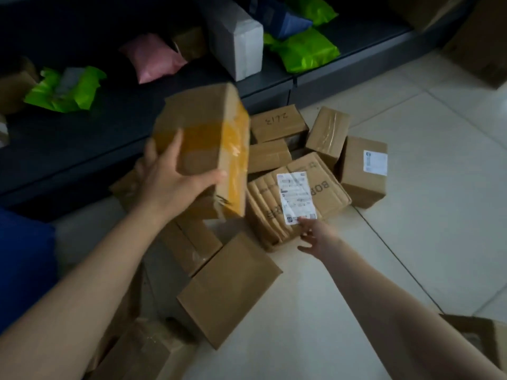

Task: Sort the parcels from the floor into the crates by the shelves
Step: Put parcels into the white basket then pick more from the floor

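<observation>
Boxes [227, 286] crowd the floor [411, 242] by a shelf [82, 138] of bags [307, 50]. Left hand [170, 182] grips a taped box [203, 138] aloft; right hand [315, 237], fingers spread, touches a labelled box [326, 185].

pale tile floor [411, 242], cardboard parcels [229, 289] piled, dark shelf [82, 138] w/ mailers [307, 52]

The brown cardboard box [197, 113] gripped by the left hand [167, 182] is matt, banded with glossy yellow tape [233, 149]; beyond it, shiny green plastic mailers [307, 50] crinkle.
</observation>
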